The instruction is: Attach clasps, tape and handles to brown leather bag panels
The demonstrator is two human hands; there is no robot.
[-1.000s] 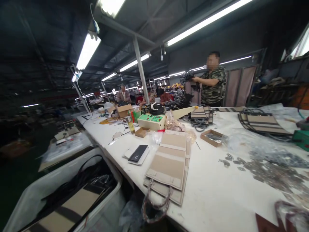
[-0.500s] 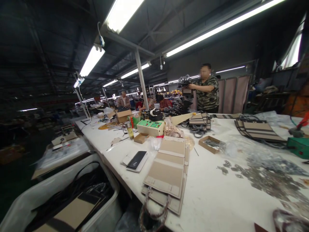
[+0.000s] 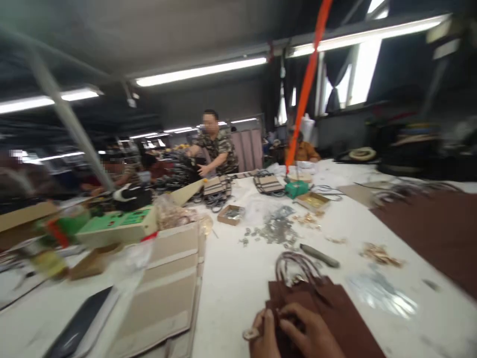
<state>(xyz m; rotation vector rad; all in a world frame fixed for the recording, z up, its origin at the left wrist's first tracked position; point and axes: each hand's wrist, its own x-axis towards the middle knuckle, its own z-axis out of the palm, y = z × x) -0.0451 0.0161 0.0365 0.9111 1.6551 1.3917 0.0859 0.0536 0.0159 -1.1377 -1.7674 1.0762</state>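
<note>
Brown bag panels (image 3: 346,308) with dark looped handles (image 3: 292,263) lie stacked at the table's front edge. At the left edge of the stack is my left hand (image 3: 265,335), its fingers pinched together. A small pale metal fitting (image 3: 250,334) pokes out between them. My right hand (image 3: 311,330) sits beside it with curled fingers, gripping the panel near its edge; exactly what its fingertips touch is hidden. Left of my hands lies a stack of beige bag panels (image 3: 171,288).
Loose grey metal fittings (image 3: 278,226), gold-coloured parts (image 3: 380,253) and a grey-green tool (image 3: 319,255) lie beyond the bag. A green-topped machine (image 3: 115,223) and a black phone (image 3: 84,320) are left. More brown material (image 3: 421,233) is right. A co-worker in camouflage (image 3: 216,149) stands across.
The view has swung right and closer to the table. Both my hands, out of view before, now show on the brown bag panels. The co-worker's arms are lower, over a dark pile.
</note>
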